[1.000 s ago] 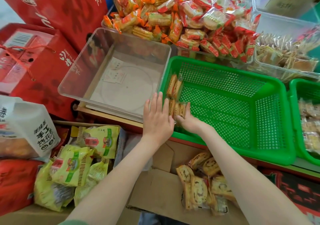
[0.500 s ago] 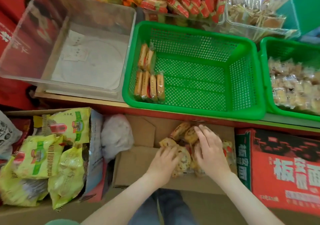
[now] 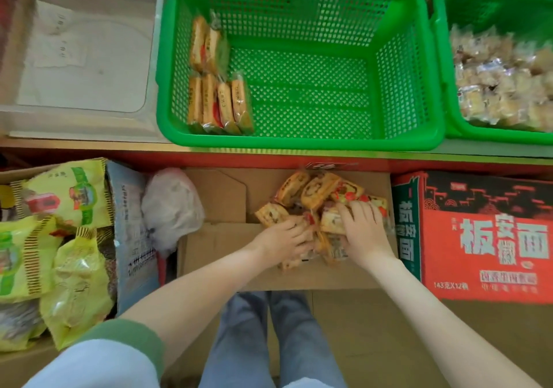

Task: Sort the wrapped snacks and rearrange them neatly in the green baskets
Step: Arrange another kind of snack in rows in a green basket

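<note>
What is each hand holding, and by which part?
Left hand and right hand each curl round wrapped snacks in the cardboard box, gripping from above; which packets exactly cannot be told.

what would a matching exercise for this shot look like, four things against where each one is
Things
1. clear tub
2. red carton
3. stood snacks
4. yellow bags

Places
a. left end of the middle green basket
b. right of the cardboard box of loose snacks
c. beside that basket, on its left
d. left of the cardboard box, beyond a white bag

Pairs: 1-c, 2-b, 3-a, 4-d
</note>
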Demonstrator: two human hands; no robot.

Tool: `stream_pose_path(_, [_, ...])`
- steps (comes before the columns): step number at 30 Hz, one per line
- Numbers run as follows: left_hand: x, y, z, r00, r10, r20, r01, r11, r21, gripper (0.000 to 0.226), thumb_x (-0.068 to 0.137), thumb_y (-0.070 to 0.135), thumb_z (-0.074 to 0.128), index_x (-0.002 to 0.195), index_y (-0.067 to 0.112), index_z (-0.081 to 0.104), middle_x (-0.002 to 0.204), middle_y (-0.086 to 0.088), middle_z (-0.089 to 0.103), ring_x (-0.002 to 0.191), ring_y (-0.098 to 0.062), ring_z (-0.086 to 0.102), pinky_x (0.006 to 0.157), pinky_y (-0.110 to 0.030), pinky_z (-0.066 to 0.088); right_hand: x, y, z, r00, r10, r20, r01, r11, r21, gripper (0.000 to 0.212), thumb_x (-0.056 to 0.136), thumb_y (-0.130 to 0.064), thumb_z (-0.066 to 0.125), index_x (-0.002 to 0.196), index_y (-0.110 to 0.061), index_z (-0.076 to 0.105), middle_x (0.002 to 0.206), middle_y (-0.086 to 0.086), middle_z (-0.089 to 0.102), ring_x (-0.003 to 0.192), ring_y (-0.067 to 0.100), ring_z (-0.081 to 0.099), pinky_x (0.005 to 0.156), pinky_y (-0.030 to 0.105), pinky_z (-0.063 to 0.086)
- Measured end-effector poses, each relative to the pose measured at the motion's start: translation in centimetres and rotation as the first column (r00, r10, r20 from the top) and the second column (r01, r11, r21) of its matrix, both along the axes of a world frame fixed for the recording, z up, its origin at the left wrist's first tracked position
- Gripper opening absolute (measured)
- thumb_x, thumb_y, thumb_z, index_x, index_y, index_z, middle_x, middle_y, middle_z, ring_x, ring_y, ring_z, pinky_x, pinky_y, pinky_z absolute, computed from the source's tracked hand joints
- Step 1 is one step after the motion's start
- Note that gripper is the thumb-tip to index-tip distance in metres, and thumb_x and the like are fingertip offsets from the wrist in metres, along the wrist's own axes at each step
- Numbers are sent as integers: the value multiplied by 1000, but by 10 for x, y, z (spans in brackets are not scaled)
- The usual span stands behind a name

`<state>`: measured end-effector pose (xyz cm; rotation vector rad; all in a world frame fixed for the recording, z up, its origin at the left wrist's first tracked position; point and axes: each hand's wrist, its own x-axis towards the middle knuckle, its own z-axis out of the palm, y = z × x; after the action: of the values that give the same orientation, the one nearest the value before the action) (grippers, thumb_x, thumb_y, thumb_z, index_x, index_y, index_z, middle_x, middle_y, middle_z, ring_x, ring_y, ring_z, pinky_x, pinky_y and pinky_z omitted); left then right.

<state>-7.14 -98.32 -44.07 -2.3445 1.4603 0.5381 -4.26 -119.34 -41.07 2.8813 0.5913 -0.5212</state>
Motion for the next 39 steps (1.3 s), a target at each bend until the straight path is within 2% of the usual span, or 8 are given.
stream_pose_path(9, [7, -21, 10, 995, 27, 98, -12, 988, -153, 57, 93, 18, 53, 145, 11, 33, 150, -10, 30, 138, -27, 29, 114, -40, 22, -19, -24, 27, 983, -174, 57, 151, 947, 284, 74, 68, -13, 78, 134, -5, 47, 128, 13, 54, 120, 32, 48, 104, 48, 34])
stream_pose_path(12, [-2, -11, 24, 952, 304, -24, -294, 894, -338, 62, 79, 28, 71, 134, 11, 49, 134, -10, 53, 125, -28, 48, 112, -44, 28, -19, -12, 51, 919, -374, -124, 382, 766, 517, 72, 78, -19, 75, 140, -14, 40, 135, 3, 47, 127, 19, 40, 108, 37, 30])
stream_pose_path(16, [-21, 5, 70, 482, 606, -633, -871, 251, -423, 76, 79, 39, 70, 143, 14, 38, 137, 1, 48, 130, -17, 41, 109, -29, 29, -19, 14, 96, 768, -447, -458, 618, 329, 714, 63, 85, -18, 71, 138, -29, 39, 136, -15, 47, 126, 0, 42, 104, 22, 36])
stream_pose_path(19, [-16, 14, 117, 161, 462, -872, -935, -212, -284, 69, 81, 37, 73, 141, 23, 40, 132, 16, 50, 123, -1, 45, 104, -21, 38, -14, 39, 132, 758, -279, -590, 638, 128, 759, 57, 85, -19, 70, 134, -31, 44, 127, -18, 57, 121, 2, 52, 97, 18, 43])
stream_pose_path(22, [4, 26, 151, 32, 249, -968, -892, -430, -140, 45, 86, 32, 70, 125, 37, 49, 114, 25, 61, 110, 8, 56, 94, -15, 45, 2, 70, 155, 683, -106, -722, 729, 36, 684, 51, 85, -26, 68, 132, -32, 49, 124, -13, 62, 118, 7, 57, 97, 29, 47])
stream_pose_path(26, [43, 52, 184, 64, 311, -948, -881, -428, -200, 36, 95, 37, 55, 130, 37, 51, 114, 26, 59, 102, 18, 54, 85, -5, 42, 43, 109, 169, 654, -24, -756, 756, 49, 653, 48, 94, -27, 57, 141, -27, 45, 132, -8, 59, 122, 11, 56, 103, 40, 44])
stream_pose_path(33, [125, 100, 177, 134, 758, -638, -812, -286, -510, 38, 100, 36, 45, 116, 13, 70, 119, -11, 61, 113, -27, 50, 98, -36, 38, 139, 166, 154, 601, -5, -799, 797, 78, 599, 47, 95, -20, 58, 138, -15, 42, 121, 5, 64, 104, 13, 65, 90, 32, 51])
stream_pose_path(39, [185, 104, 137, 188, 950, -250, -956, 119, -268, 38, 101, 41, 38, 120, 25, 67, 154, -9, 28, 138, -31, 20, 109, -47, 19, 186, 178, 111, 537, -167, -827, 833, 257, 490, 45, 99, -23, 52, 139, -8, 38, 115, 4, 59, 88, 8, 61, 72, 22, 49])
